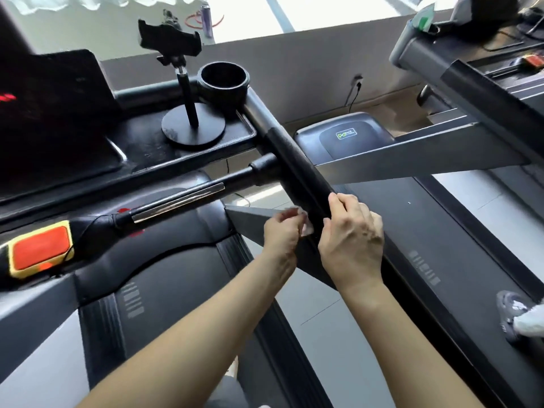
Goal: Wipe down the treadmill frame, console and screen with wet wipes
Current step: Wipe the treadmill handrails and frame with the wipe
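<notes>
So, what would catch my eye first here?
At centre, the right hand grips the black padded treadmill handrail while the left hand pinches a thin white wet wipe beside it. At far left, a bright orange-red button in a yellow frame stands out.

The only mark near legible is a small green logo (pixel 346 134) on the dark motor cover (pixel 309 141) of the neighbouring treadmill, possibly "DHZ Fitness" though too small to be sure, while the red lights on the screen (pixel 53 92) form no readable characters.
</notes>
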